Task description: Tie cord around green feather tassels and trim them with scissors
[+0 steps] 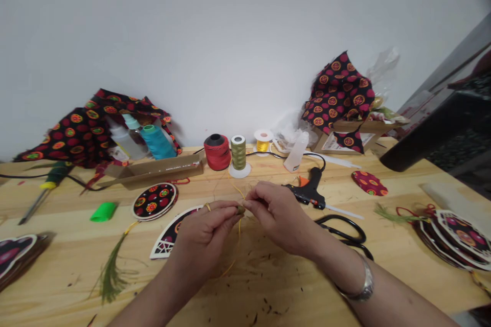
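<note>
Both my hands meet above the middle of the wooden table (76,271). My left hand (209,230) is closed in a pinch on a small olive-green wrapped piece (240,210) at its fingertips. My right hand (278,212) is closed too, pinching yellow thread (238,232) right at that piece. The thread hangs down in a loop below the hands. A fan-shaped patterned cutout (169,237) lies just under my left hand, and a green tassel (111,271) on a yellow cord lies left of it.
Red (217,152), olive (238,153) and yellow (263,142) thread spools stand behind the hands. A black glue gun (310,191) and scissors (345,230) lie to the right. A round patterned disc (154,201), cardboard box (153,169), bottles and patterned fabric sit left; stacked cutouts (456,235) far right.
</note>
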{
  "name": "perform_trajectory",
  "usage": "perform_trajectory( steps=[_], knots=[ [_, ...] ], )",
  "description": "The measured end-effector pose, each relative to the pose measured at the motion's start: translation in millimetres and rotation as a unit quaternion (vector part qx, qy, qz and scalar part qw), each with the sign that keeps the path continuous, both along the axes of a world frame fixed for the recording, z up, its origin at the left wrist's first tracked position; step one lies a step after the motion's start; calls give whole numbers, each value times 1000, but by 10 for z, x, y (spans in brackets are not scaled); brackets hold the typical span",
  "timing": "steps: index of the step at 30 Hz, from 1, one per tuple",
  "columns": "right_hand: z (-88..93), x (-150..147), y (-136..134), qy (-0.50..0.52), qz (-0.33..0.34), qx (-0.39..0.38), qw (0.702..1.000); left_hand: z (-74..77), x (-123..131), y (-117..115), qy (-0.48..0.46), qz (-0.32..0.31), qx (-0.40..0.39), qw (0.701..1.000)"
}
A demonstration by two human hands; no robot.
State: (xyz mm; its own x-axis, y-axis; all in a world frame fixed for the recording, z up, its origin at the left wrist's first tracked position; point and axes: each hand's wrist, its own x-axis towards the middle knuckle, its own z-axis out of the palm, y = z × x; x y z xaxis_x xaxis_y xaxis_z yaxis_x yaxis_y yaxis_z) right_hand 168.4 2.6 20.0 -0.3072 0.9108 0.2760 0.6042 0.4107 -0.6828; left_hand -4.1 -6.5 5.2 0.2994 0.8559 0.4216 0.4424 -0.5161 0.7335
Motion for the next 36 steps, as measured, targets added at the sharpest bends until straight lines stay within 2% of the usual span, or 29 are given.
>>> perform_trajectory(
  steps=[4, 8, 11, 13, 19, 22, 24, 30, 36],
  knots=[
    [-9, -11, -13, -6, 1, 4, 1000, 62, 6, -7, -41, 8, -86, 995],
    [-19, -26, -1, 27, -1, -12, 1000, 133, 2, -10, -77, 31, -201, 976],
    [-35, -24, 46, 131, -15, -83, 988, 138, -10, -6, -90, 62, -282, 953],
    [-51, -22, 81, 218, -22, -147, 965, 123, -20, -1, -102, 73, -313, 941],
    [-79, -84, 85, 371, -28, -310, 875, 91, -46, 4, -112, 67, -318, 939],
    [-94, -121, 61, 425, -6, -352, 834, 96, -49, -1, -117, 56, -314, 941],
    [-112, -133, 57, 449, 1, -361, 817, 100, -45, -3, -124, 50, -309, 941],
    [-165, -164, 45, 486, 1, -357, 798, 99, -36, -4, -118, 38, -297, 947],
    [-176, -182, 27, 470, -9, -330, 819, 108, -28, -6, -152, 39, -324, 933]
  ],
)
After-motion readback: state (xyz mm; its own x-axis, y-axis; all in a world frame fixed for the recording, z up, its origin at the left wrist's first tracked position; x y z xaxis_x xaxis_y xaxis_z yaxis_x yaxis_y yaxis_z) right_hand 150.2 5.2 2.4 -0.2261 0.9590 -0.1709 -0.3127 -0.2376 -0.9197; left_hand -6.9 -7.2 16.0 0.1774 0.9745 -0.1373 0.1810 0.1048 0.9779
